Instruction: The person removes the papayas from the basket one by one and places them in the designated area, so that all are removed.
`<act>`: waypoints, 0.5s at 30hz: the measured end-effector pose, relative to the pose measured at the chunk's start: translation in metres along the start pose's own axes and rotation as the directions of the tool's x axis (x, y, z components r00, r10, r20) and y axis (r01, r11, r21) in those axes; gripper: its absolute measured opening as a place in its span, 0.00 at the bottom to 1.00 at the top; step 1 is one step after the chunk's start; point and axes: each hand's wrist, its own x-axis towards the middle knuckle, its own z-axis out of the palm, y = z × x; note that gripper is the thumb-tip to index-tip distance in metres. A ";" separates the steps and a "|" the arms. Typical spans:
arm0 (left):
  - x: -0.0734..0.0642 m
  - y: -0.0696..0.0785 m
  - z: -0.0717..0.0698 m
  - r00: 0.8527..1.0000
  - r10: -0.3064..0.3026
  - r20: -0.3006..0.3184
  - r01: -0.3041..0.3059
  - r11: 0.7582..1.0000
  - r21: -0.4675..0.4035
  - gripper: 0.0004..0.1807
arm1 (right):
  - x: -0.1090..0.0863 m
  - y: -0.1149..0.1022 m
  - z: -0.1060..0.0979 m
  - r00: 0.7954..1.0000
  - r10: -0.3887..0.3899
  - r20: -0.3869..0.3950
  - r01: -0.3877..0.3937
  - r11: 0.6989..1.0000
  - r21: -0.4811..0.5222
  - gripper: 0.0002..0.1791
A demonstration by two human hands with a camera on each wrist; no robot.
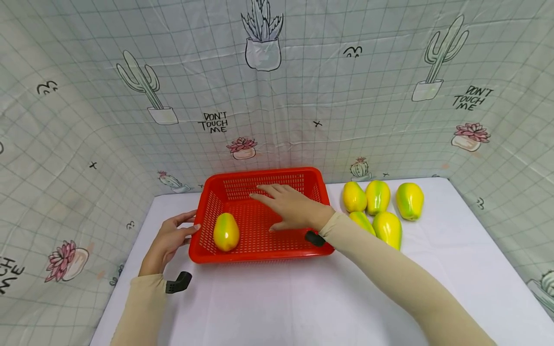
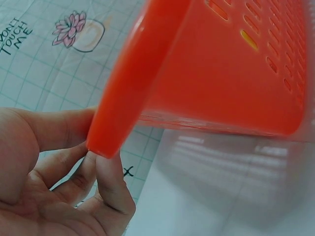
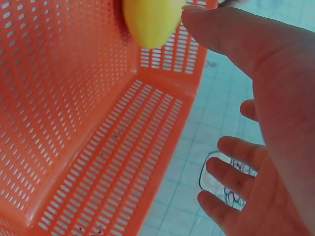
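A red plastic basket [image 1: 264, 254] with slotted walls stands on the white table. My left hand [image 1: 169, 236] pinches its left rim between thumb and fingers, as the rim [image 2: 135, 83] in the left wrist view shows. One glossy yellow-green fruit [image 1: 226, 232], shaped like a papaya or mango, lies at the left inside the basket. Above the basket's middle and right part is my right hand [image 1: 291, 207], its fingers spread and holding nothing. The same fruit [image 3: 152, 22] appears near the right thumb in the right wrist view, apparently apart from it.
Several similar fruits [image 1: 377, 197] lie on the table [image 1: 450, 250] to the right of the basket, some partly behind the right forearm. A grid-patterned cloth [image 1: 294, 105] with cactus drawings hangs behind the table and along its sides.
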 end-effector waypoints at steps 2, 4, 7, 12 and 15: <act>0.000 0.000 0.000 1.000 -0.002 0.000 0.002 1.000 -0.004 0.35 | 0.005 -0.003 0.001 1.000 -0.002 0.018 0.002 1.000 -0.017 0.54; 0.000 0.000 0.000 1.000 -0.002 0.001 0.002 1.000 -0.006 0.35 | 0.010 -0.005 0.003 0.999 -0.003 0.035 0.005 0.999 -0.042 0.54; -0.001 0.000 0.001 1.000 0.000 0.002 0.000 1.000 -0.010 0.35 | 0.016 -0.008 0.006 0.998 0.003 0.061 0.001 0.997 -0.073 0.54; -0.001 0.001 0.001 1.000 0.003 -0.004 -0.003 1.000 -0.008 0.35 | 0.027 -0.012 0.010 0.996 0.001 0.088 0.009 0.993 -0.115 0.55; -0.001 0.001 0.001 1.000 0.006 -0.006 -0.006 1.000 -0.006 0.35 | 0.033 -0.015 0.011 0.995 -0.005 0.104 0.019 0.991 -0.131 0.55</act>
